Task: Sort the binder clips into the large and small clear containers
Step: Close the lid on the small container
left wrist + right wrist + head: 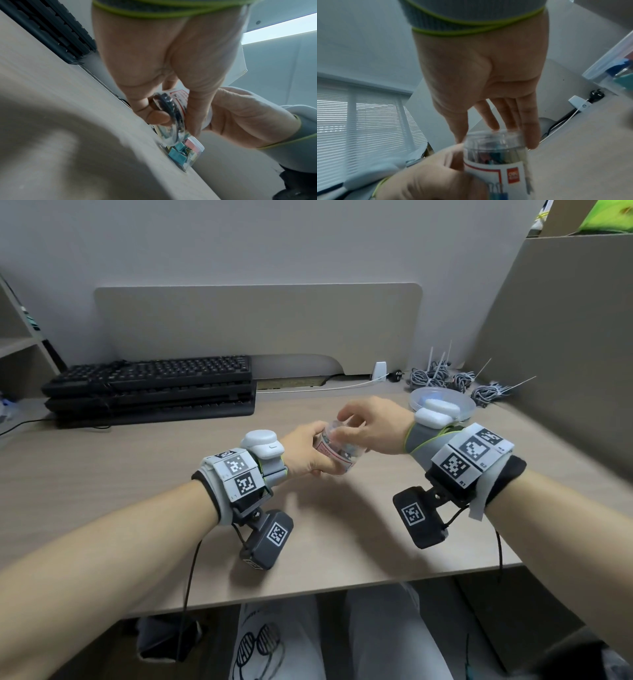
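A small clear container (337,455) with a red and white label and coloured binder clips inside is held just above the desk (137,474). My left hand (317,462) grips its body (178,100). My right hand (342,426) pinches its clear lid (494,134) from above, thumb on one side and fingers on the other. The large clear container (467,404) stands at the back right, partly hidden by my right wrist. Blue, pink and yellow clips (181,152) show inside it in the left wrist view.
Stacked black keyboards (150,388) lie at the back left. Tied cable bundles (459,381) and a white adapter (379,370) sit at the back right. A grey partition (565,337) bounds the right side. The desk's front edge (308,590) is close to my lap.
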